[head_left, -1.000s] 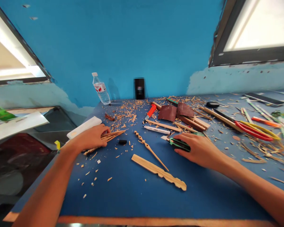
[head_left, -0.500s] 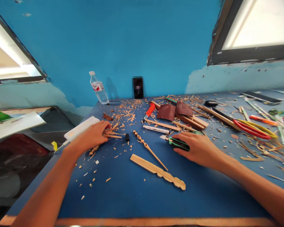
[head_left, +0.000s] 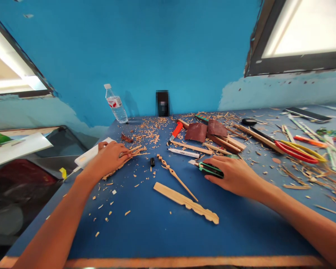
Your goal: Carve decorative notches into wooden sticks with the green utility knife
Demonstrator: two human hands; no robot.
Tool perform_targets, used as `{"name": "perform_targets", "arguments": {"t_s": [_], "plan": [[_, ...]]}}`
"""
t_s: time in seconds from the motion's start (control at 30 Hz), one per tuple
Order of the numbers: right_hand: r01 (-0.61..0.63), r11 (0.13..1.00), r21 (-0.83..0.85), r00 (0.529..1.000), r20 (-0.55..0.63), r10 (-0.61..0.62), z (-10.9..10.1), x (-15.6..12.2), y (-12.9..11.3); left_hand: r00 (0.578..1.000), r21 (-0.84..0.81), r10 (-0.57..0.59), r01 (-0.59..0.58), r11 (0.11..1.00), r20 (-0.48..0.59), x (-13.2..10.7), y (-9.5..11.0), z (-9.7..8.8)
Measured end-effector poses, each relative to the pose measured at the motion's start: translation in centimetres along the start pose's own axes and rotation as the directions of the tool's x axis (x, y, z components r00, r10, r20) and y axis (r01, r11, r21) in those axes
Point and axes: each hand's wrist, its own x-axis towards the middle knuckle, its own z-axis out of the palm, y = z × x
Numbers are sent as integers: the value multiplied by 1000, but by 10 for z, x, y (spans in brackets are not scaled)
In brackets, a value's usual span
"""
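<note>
My left hand (head_left: 108, 158) lies palm down at the left of the table, its fingers curled over a bunch of thin wood shavings (head_left: 137, 151); some stick out past the fingertips. My right hand (head_left: 235, 173) is wrapped round a green-and-black utility knife (head_left: 211, 170), its blade pointing left. Between the hands lies a slender carved wooden stick (head_left: 175, 173) with a knobbed upper end. Nearer to me is a flat wooden strip (head_left: 184, 201) with one scalloped end. A small black cap (head_left: 152, 162) stands close to the shavings, and a white marker (head_left: 184, 152) lies behind the stick.
Behind are a red-handled cutter (head_left: 176, 131), brown sandpaper (head_left: 196, 132) and wood pieces (head_left: 226, 145). Red-and-yellow-handled pliers (head_left: 299, 151) and a dark phone (head_left: 308, 114) lie right. A water bottle (head_left: 117, 106) stands by the blue wall (head_left: 196, 56). Scraps litter the table (head_left: 145, 231).
My left hand has shifted slightly left, with shavings bunched at its fingers. The black cap has moved a little and turned. My right hand and the knife stay in place.
</note>
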Motion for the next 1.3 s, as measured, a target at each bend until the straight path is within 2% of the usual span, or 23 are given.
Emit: {"name": "perform_targets", "arguments": {"t_s": [0.1,0.2,0.3,0.43,0.5,0.57,0.7,0.8,0.87,0.97,1.1,1.2,1.3], "plan": [[-4,1000,-2,1000,12,4,-1,0,0,999,94,15,-12,995,-33,-1,3,-3],[-12,1000,-15,1000,28,12,-2,0,-1,996,123,14,-3,992,-86,-5,9,-9],[-7,1000,-23,999,42,8,-3,0,-1,994,85,-7,17,996,-112,-9,13,-14],[-5,1000,-20,998,56,6,-3,0,-1,985,-56,-123,117,992,-123,-8,8,-14],[-2,1000,-13,998,59,3,-3,0,-2,980,-174,-181,166,971,-79,-5,5,-12],[-2,1000,-12,998,61,3,-3,1,-2,978,-319,-209,202,926,10,-3,4,-10],[-3,1000,-11,998,56,4,-3,1,-1,959,-576,-210,282,767,190,-3,11,-10],[10,1000,6,999,53,-10,-2,0,0,942,-662,-218,335,671,255,-6,16,-9],[13,1000,19,998,55,-14,-3,0,0,936,-677,-229,351,647,266,-7,18,-6],[-4,1000,27,998,60,3,-4,1,0,940,-650,-244,341,679,238,-1,21,-4],[3,999,54,997,74,-7,-5,4,-2,971,-543,-198,238,806,131,34,34,-13],[13,998,56,997,73,-17,-5,5,-2,993,-388,-117,112,915,11,61,45,-27],[12,999,46,998,65,-15,-5,4,-2,995,-194,-54,36,980,-86,65,44,-32]]}}
